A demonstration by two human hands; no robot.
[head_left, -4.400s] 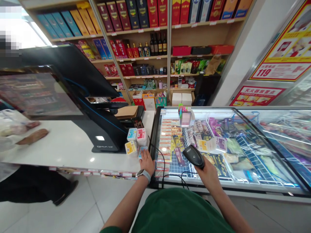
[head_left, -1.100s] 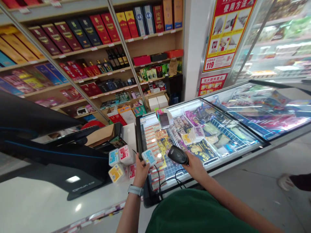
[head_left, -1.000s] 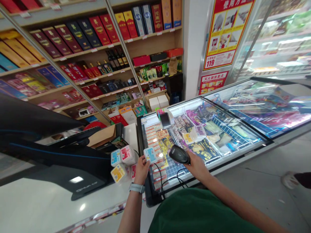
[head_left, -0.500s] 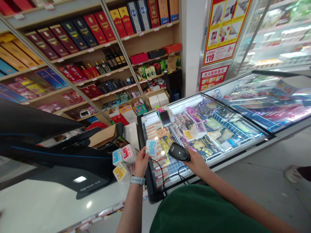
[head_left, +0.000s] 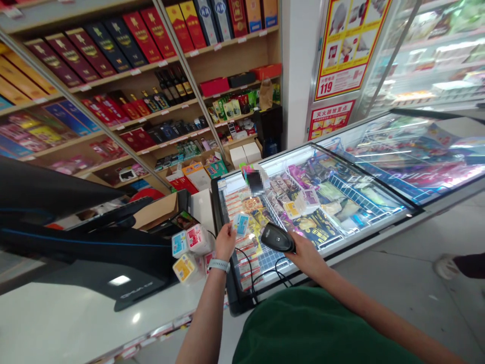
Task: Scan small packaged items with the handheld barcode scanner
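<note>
My left hand (head_left: 226, 243), with a light grey watch band at its wrist, pinches a small white pack with a blue label (head_left: 241, 224) over the glass-topped freezer. A black handheld barcode scanner (head_left: 278, 237) is gripped in my right hand (head_left: 304, 254), its head pointing left towards the pack. The scanner's dark cable (head_left: 248, 255) loops over the freezer's near corner. Left of my left hand, several similar white packs with blue, red and yellow labels (head_left: 185, 268) stand grouped on the counter. Two more packs, one with a yellow label (head_left: 291, 209), appear on the freezer glass.
A dark checkout terminal (head_left: 144, 273) takes up the left side of the white counter (head_left: 76, 313). Behind it stands an open cardboard box (head_left: 155, 210). Shelves of boxed goods and bottles (head_left: 170, 88) line the back. At the right, another person's foot (head_left: 447, 266) shows on the floor.
My left hand has moved slightly right and turned, bringing the blue-labelled pack to a tilt nearer the scanner. The right hand keeps its hold on the scanner. The whole view has shifted a little.
</note>
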